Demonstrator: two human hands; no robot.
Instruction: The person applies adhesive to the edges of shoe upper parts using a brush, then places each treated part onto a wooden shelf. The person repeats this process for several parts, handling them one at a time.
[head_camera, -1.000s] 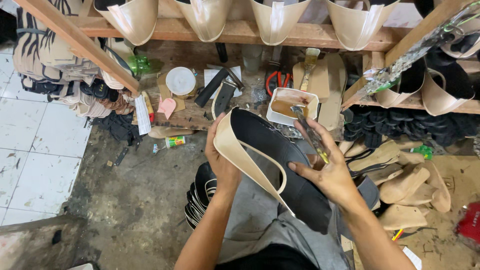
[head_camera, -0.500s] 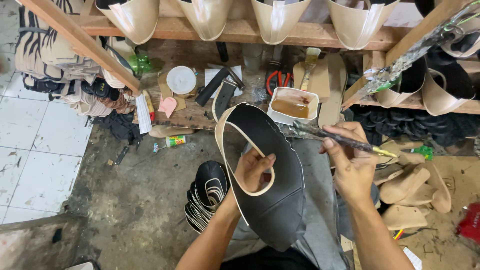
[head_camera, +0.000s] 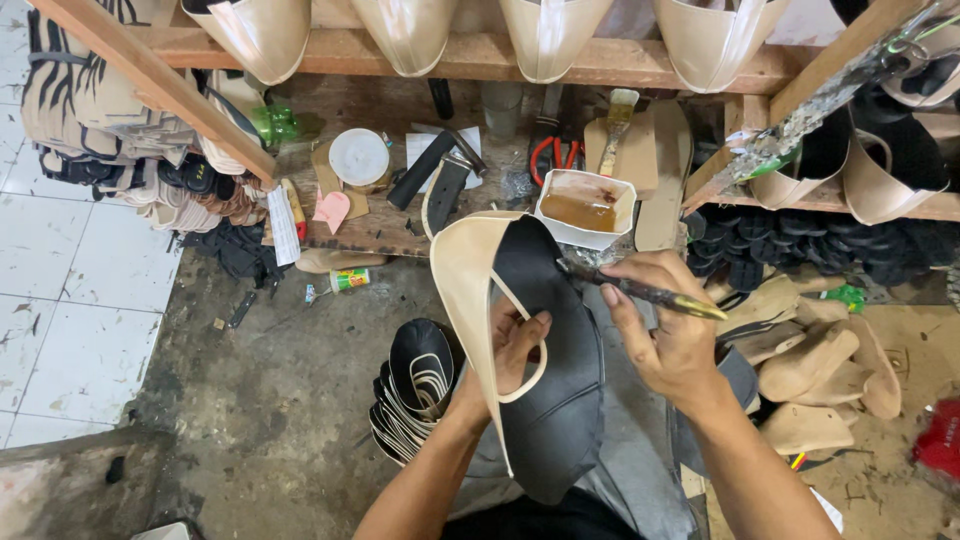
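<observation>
My left hand reaches through the cut-out of a shoe upper, black inside with a cream outer edge, and holds it upright over my lap. My right hand grips a thin glue brush; its tip touches the upper's black lining near the top right edge. A white container of brown glue stands just beyond the upper on the wooden ledge.
A stack of similar black uppers lies on the floor to my left. Cream wooden heels are piled at right. Scissors with red handles, a white lid and a hammer lie on the ledge. Cream uppers hang from the shelf above.
My left hand turned the upper from a tilted position to upright, lining facing me. My right hand dipped toward the glue container, then brought the brush down onto the lining.
</observation>
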